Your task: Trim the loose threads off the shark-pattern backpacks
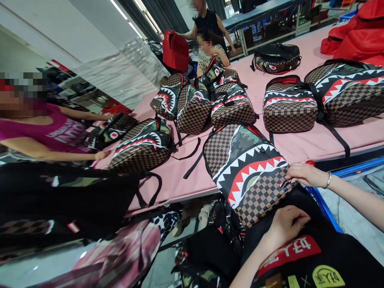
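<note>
Backpack (252,172) tilted over near edge of surface (177,184), bottom overhanging, probably for easy reach. Right hand (306,174) pinches lower corner, seemingly steadying; left hand (288,221) curled, cannot tell whether gripping.

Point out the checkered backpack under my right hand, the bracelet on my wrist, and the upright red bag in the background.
Checkered backpack (246,176), head view: the printed shark mouth on its front.
Bracelet (329,180), head view: the band's visible side.
Upright red bag (176,52), head view: its broad face.
</note>
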The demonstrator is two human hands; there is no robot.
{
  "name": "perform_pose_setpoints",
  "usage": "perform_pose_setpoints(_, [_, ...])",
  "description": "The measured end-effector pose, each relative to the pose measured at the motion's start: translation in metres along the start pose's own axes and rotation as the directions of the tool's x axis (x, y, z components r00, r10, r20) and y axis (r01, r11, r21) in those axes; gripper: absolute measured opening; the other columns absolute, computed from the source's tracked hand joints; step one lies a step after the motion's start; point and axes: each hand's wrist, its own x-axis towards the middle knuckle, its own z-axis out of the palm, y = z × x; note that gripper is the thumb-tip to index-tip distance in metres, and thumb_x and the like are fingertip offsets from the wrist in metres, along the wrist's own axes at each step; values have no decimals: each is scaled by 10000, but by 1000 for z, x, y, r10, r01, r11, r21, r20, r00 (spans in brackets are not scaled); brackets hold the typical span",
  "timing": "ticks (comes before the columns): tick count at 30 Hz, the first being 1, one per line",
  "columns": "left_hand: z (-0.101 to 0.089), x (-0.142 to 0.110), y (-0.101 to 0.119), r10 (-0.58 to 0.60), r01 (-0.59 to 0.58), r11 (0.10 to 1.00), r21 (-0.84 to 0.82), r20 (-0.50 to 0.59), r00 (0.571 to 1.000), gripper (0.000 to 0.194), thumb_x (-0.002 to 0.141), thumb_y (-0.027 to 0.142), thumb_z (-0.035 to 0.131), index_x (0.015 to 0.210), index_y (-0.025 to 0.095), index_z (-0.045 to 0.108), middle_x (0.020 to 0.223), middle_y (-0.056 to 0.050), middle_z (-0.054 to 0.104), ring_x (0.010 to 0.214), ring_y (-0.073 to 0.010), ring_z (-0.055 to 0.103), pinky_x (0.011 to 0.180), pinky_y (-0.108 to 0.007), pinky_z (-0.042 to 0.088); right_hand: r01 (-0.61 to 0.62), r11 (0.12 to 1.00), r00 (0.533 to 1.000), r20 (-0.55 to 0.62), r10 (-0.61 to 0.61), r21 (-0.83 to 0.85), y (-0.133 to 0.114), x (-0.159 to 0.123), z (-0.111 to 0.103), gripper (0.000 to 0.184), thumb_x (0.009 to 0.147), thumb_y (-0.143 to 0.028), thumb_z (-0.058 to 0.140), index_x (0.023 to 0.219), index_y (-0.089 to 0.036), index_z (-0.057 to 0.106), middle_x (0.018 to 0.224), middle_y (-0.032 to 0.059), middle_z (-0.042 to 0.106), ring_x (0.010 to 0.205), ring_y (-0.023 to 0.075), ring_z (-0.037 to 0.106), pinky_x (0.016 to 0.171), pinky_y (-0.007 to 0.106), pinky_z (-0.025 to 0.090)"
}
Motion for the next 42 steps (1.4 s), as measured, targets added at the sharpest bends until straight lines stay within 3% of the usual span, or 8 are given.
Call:
perform_pose_setpoints(7, [2,-2,-4,-2,2,1000,2,-13,1000,259,846,306,489,853,131,680,787,-51,667,753,-103,594,708,-179,443,-16,998,998,-63,20,63,-6,-7,8,199,915,-248,407,967,-160,578,885,71,579,851,146,500,775,273,395])
perform_pose_setpoints(10, [0,-2,-2,-1,1,1000,-5,-8,1000,257,847,304,486,857,135,679,793,-51,669,764,-107,596,718,-185,446,-115,977,989,-67,129,181,-6,-14,7,205,909,-289,425,931,-156,580,884,63,588,841,140,518,771,259,397])
perform_pose_setpoints(14, [-7,0,3,-30,30,1000,8,20,999,256,850,328,477,867,166,675,814,-39,667,765,-108,593,705,-194,443,-436,839,894,47,446,327,4,-24,-8,296,860,-407,478,963,-148,580,902,60,601,800,158,543,720,261,410])
perform_pose_setpoints(17, [-15,3,4,-79,80,996,32,-26,997,257,852,347,469,839,189,671,787,-24,658,729,-104,578,676,-200,432,-542,750,833,127,538,378,16,-29,-20,315,819,-425,503,921,-136,578,909,59,600,823,171,539,736,266,401])
perform_pose_setpoints(21, [-29,12,-3,-161,189,979,70,-297,941,228,842,347,483,810,185,640,733,-16,605,657,-104,513,629,-223,412,-584,723,811,228,539,369,30,-27,-26,323,777,-436,514,860,-128,572,861,55,599,812,177,531,741,272,392])
perform_pose_setpoints(24, [-39,22,-8,-159,259,950,175,-442,883,194,850,313,465,833,190,615,830,-27,589,784,-134,512,752,-275,417,-596,716,803,273,530,362,35,-21,-26,350,754,-457,518,856,-126,570,851,54,596,805,177,529,736,274,393])
perform_pose_setpoints(34, [-44,40,-18,-167,369,858,357,-486,858,85,792,212,515,765,170,584,1031,-64,524,1015,-208,457,896,-398,367,-549,776,830,312,462,310,28,0,-33,324,751,-438,511,824,-129,573,869,59,621,826,184,546,767,298,403])
perform_pose_setpoints(42, [-38,38,-25,-78,296,891,345,-526,847,78,809,179,487,764,164,549,1023,-56,538,1017,-184,479,887,-390,365,-573,764,813,323,485,296,32,-3,-36,337,750,-444,504,831,-123,568,858,63,610,812,183,536,748,288,400])
